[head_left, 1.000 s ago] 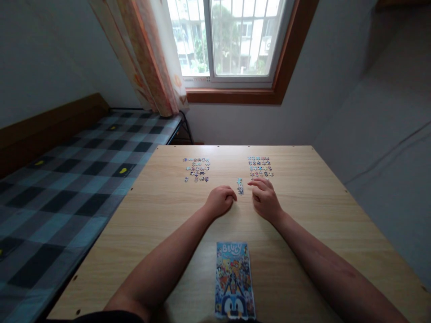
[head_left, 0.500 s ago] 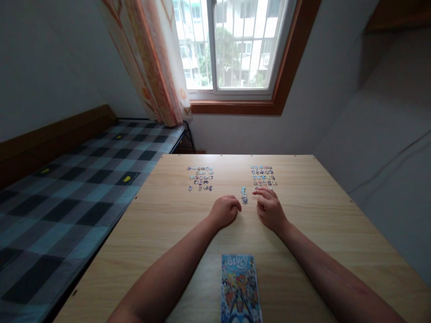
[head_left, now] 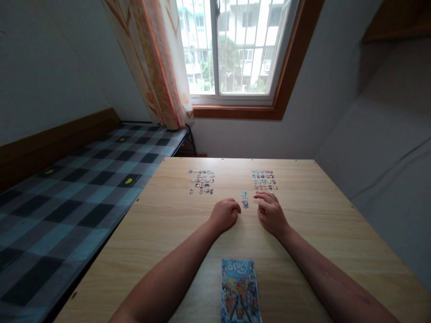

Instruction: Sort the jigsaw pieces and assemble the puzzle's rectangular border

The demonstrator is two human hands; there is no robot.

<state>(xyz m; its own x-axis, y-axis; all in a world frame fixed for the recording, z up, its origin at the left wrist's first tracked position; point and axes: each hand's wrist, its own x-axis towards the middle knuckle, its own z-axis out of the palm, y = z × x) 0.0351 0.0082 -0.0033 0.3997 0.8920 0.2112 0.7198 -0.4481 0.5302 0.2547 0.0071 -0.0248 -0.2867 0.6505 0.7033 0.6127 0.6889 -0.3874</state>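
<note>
My left hand (head_left: 226, 213) rests on the wooden table (head_left: 323, 233) as a loose fist, with nothing visible in it. My right hand (head_left: 270, 211) lies beside it with fingers curled, its fingertips near the right group of puzzle pieces (head_left: 263, 179). A short strip of joined puzzle pieces (head_left: 244, 199) lies between the two hands, touching neither. A second group of loose pieces (head_left: 201, 181) sits to the far left. The colourful puzzle box (head_left: 240, 290) lies near me between my forearms.
A bed with a blue and black checked cover (head_left: 67, 197) runs along the table's left side. A window (head_left: 235, 49) with an orange patterned curtain (head_left: 155, 63) is behind the table. A grey wall stands to the right.
The view has tilted up a little, so everything sits lower in the picture. Both hands have stayed in the same places by the strip of pieces.
</note>
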